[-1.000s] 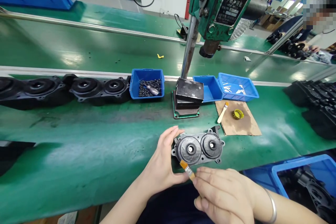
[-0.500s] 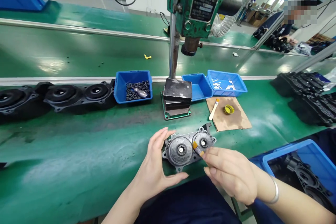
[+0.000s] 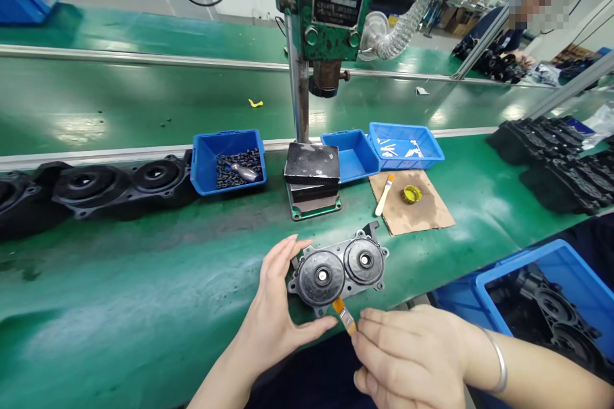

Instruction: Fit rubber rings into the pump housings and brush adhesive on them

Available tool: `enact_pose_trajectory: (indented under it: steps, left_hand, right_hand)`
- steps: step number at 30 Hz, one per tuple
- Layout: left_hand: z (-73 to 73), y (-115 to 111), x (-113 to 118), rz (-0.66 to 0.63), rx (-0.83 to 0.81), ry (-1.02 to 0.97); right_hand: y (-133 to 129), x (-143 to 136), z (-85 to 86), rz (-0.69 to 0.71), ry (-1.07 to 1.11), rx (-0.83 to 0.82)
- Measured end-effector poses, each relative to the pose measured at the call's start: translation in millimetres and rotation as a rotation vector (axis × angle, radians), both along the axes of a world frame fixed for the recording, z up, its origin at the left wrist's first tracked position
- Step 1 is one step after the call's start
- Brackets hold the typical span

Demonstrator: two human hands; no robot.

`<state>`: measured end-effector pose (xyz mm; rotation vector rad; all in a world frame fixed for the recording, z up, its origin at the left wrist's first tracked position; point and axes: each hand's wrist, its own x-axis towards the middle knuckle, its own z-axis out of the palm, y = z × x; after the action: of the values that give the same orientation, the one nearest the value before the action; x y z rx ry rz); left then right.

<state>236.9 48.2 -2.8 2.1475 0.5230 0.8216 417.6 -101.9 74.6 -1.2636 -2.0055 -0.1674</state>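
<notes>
A dark metal housing (image 3: pixel 338 268) with two round discs lies on the green bench. Around its left end curves my left hand (image 3: pixel 275 310), fingers at the upper left edge and thumb at the bottom, gripping it. My right hand (image 3: pixel 407 351) is closed on the handle of a small brush (image 3: pixel 344 316); its orange bristles touch the lower edge of the larger, left disc. Beyond the housing, a second brush (image 3: pixel 384 195) and a small yellow pot (image 3: pixel 411 194) rest on a piece of cardboard (image 3: pixel 434 214).
A green press (image 3: pixel 330 13) with a black block (image 3: pixel 313 163) stands behind. Blue bins (image 3: pixel 228 188) hold small black parts and white sticks. Black housings (image 3: pixel 91 188) line the left; others sit right. A blue crate (image 3: pixel 566 255) is lower right, a person (image 3: pixel 513 32) upper right.
The brush in my right hand has moved from between the two discs down and left to the larger disc's lower edge. The view has shifted slightly; my left hand keeps its hold.
</notes>
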Motion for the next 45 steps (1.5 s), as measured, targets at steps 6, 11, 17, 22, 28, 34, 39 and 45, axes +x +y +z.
enact_pose_trajectory:
  steps: [6, 11, 17, 22, 28, 34, 39, 45]
  left_hand:
    - [-0.4, -1, -1, -0.006, 0.014, -0.010]
    - [0.4, -1, 0, -0.009, -0.035, -0.005]
    - [4.6, -1, 1, -0.015, 0.020, -0.005]
    - [4.5, -3, 1, -0.025, 0.021, -0.021]
    - [6.3, -3, -2, -0.025, -0.004, -0.024]
    - [5.0, -3, -2, -0.016, 0.025, -0.048]
    - [0.9, -4, -1, -0.004, 0.020, -0.085]
    - [-0.4, -6, -1, 0.019, 0.006, -0.090]
  right_hand:
    - [-3, -2, 2.9, -0.096, 0.019, -0.037]
    - [-6, -5, 10.2, -0.113, 0.024, -0.072]
    - [8, 0, 16.5, 0.072, 0.060, -0.183]
    - [42, -2, 9.1, 0.254, 0.000, -0.129]
    - [54, 2, 24.3, 0.357, -0.057, -0.230]
    - [62, 15, 18.9, 0.390, -0.011, -0.312]
    - [86, 20, 28.1, 0.266, 0.075, -0.318]
    - [99, 15, 43.7, 0.127, 0.472, -0.515]
